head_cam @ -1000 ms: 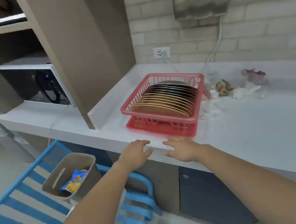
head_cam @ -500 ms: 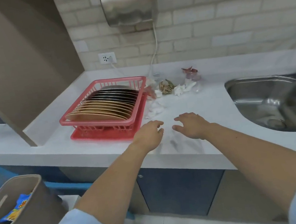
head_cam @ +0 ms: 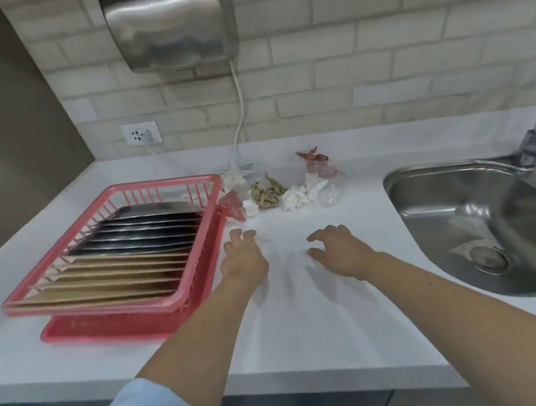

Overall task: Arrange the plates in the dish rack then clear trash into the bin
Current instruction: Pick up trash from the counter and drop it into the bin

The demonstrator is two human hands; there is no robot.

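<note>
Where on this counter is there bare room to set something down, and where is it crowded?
Bare counter runs from the front edge up past both hands, bordered by the pink dish rack on the left and the sink on the right. Another free strip lies behind the rack by the wall socket. It is crowded at the back, where the trash lies.
</note>
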